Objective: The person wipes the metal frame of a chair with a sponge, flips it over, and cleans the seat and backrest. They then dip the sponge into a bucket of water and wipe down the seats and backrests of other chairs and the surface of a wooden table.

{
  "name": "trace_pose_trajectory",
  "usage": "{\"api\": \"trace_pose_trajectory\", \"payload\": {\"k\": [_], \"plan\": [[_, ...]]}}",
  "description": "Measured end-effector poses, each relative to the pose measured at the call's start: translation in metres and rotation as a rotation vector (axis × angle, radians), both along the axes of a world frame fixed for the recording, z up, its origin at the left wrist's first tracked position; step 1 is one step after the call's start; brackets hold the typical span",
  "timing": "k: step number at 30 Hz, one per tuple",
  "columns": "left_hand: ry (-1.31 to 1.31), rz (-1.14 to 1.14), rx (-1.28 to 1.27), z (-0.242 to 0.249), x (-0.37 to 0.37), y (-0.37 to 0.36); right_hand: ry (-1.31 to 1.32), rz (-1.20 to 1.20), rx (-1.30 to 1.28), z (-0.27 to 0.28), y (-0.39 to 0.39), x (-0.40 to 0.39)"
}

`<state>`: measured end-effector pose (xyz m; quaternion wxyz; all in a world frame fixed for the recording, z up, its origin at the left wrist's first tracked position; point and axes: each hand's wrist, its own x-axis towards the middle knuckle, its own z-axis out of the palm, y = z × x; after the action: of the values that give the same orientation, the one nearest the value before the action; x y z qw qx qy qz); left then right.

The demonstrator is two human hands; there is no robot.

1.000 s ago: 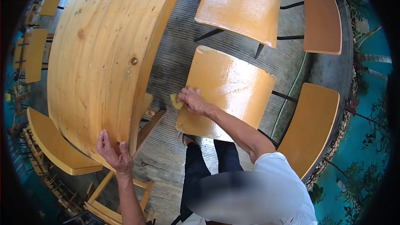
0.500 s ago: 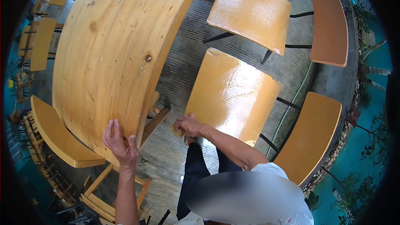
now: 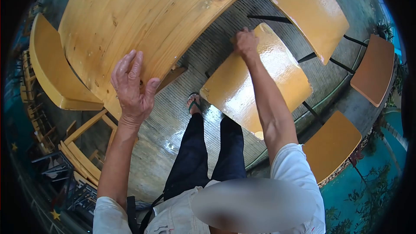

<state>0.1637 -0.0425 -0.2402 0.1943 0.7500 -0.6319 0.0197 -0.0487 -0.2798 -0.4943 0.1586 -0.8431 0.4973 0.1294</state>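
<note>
The wooden worktop (image 3: pixel 143 13) spans the upper left; the glossy yellow seat (image 3: pixel 264 78) stands beside its long edge, near a second yellow seat (image 3: pixel 310 8); the left hand (image 3: pixel 134 89) is released, fingers extended above the worktop's near edge, contact unclear; the right hand (image 3: pixel 246 43) is curled at the glossy yellow seat's far corner, and whether it grasps anything cannot be told; a sandalled foot (image 3: pixel 193 102) is on the floor (image 3: pixel 160 125) between worktop and seat.

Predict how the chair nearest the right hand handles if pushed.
Probably stiff: seat looks like solid board. Possibly slippery, given its wet-looking shine. Likely light for its size, with thin dark bars to the backrest.
</note>
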Motion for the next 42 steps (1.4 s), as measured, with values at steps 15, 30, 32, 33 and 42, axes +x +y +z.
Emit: {"api": "trace_pose_trajectory", "payload": {"k": [15,30,32,33,42], "plan": [[0.045,0.005,-0.037,-0.002,0.001,0.0,-0.805,-0.266,0.122,0.074,0.061,-0.106],[-0.007,-0.033,-0.012,-0.003,0.002,-0.001,-0.874,-0.283,0.63,0.053,0.202,-0.164],[-0.012,-0.044,-0.013,-0.004,0.002,-0.002,-0.881,-0.396,0.256,0.062,0.107,-0.181],[-0.027,-0.045,-0.011,-0.003,0.002,-0.002,-0.907,-0.344,0.044,0.058,0.057,-0.195],[-0.027,-0.01,-0.017,0.0,-0.002,-0.004,-0.527,-0.236,0.029,0.029,0.242,-0.195]]}}
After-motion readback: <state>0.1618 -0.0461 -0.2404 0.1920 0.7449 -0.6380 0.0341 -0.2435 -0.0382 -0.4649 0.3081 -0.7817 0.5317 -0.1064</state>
